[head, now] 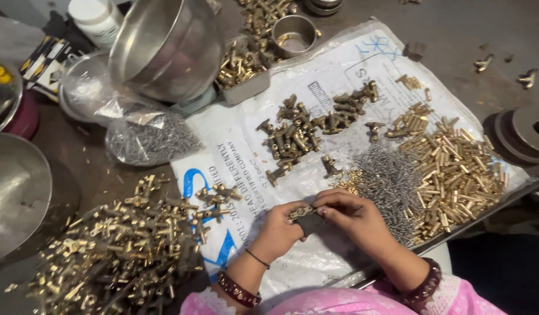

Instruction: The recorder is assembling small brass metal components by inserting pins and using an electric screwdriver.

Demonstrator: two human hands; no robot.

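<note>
My left hand (279, 231) and my right hand (355, 217) meet over a white printed sack (322, 81) spread on the table. Together they pinch a small brass T-shaped fitting (301, 212) on a dark block (310, 224). Just right of my hands lies a heap of thin silver springs (392, 181), and beyond it a pile of short brass tubes (456, 175). A big pile of finished brass fittings (118, 245) lies to the left. Loose darker fittings (307, 128) are scattered above my hands.
A tilted steel bowl (170, 46) and a clear bag of silver pins (150, 140) sit at upper left. A small steel cup (295, 34) and a tray of brass parts (243, 67) stand behind. Another steel bowl (16, 192) is at far left; metal discs (523, 134) at right.
</note>
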